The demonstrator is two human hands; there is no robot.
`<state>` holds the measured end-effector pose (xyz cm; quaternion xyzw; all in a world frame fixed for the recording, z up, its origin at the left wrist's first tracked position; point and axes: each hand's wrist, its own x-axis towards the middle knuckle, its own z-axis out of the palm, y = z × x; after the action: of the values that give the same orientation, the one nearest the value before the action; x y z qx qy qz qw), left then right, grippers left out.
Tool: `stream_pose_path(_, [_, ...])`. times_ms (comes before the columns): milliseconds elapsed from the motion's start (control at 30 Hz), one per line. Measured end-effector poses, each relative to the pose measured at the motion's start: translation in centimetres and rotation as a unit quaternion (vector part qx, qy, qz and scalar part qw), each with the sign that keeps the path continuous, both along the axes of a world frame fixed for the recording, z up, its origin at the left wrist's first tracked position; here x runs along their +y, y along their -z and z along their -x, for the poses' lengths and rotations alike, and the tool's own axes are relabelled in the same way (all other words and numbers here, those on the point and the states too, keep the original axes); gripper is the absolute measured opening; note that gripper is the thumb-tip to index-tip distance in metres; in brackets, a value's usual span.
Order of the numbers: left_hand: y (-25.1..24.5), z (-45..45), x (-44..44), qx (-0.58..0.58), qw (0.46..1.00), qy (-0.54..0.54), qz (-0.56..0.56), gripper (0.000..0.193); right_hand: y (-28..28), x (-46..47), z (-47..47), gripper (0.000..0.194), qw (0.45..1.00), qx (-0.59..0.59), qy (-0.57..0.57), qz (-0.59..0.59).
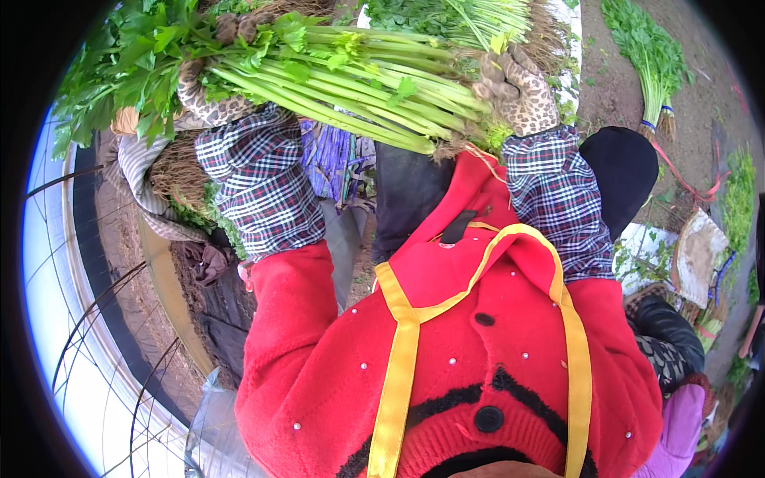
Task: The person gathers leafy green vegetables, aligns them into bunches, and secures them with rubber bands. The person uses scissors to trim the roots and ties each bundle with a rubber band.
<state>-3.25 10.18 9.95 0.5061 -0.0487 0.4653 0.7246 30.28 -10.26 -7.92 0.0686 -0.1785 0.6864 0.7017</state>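
Note:
A large bundle of celery (346, 83) lies crosswise before me, leaves to the left and roots to the right. My left hand (212, 101), in a leopard-print glove, is shut around it near the leaves; gloved fingertips show on its far side. At the root end, my right hand (520, 89) in a matching glove has its fingers bent against the stalks and roots. Whether it grips them is hidden. A yellowish leaf (499, 42) sticks up by those fingers. Under the bundle is a heap of purple ties or strips (331, 158).
More celery (478, 18) lies on a white sheet beyond. Bundles with blue ties (651, 66) rest on soil to the right, near a red strap (687, 179). Roots (182, 164) poke from striped cloth at left. Another person's leg (666, 328) is at lower right. Plastic sheeting and thin bars line the left.

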Motion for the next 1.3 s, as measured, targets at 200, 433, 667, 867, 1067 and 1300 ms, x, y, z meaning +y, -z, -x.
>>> stream_pose_path(200, [-0.9, -0.6, 0.0, 0.028, 0.997, -0.054, -0.045, 0.053, 1.9, -0.9, 0.0, 0.033, 0.700, -0.541, 0.282, 0.371])
stream_pose_path(433, [-1.5, -2.6, -1.5, 0.015, 0.998, -0.048, -0.040, 0.055, -5.5, -0.5, 6.6, 0.026, 0.606, -0.657, 0.448, -0.010])
stream_pose_path(667, [-2.7, -3.7, -2.8, 0.019, 0.998, -0.044, -0.045, 0.057, -5.3, 0.2, 6.8, 0.028, 0.502, -0.753, 0.422, 0.045])
stream_pose_path(867, [-3.9, -4.6, -3.2, 0.021, 0.998, -0.031, -0.053, 0.059, -5.9, -0.2, 6.3, 0.029, 0.633, -0.667, 0.393, 0.006])
stream_pose_path(1067, [-5.3, -5.2, -3.2, 0.031, 0.998, -0.017, -0.057, 0.060, -6.5, -0.3, 6.1, 0.022, 0.620, -0.668, 0.410, 0.030])
stream_pose_path(1300, [-5.8, -6.9, -3.6, 0.036, 0.997, 0.023, -0.060, 0.062, -5.9, -1.6, 4.4, 0.022, 0.860, -0.420, 0.237, 0.167])
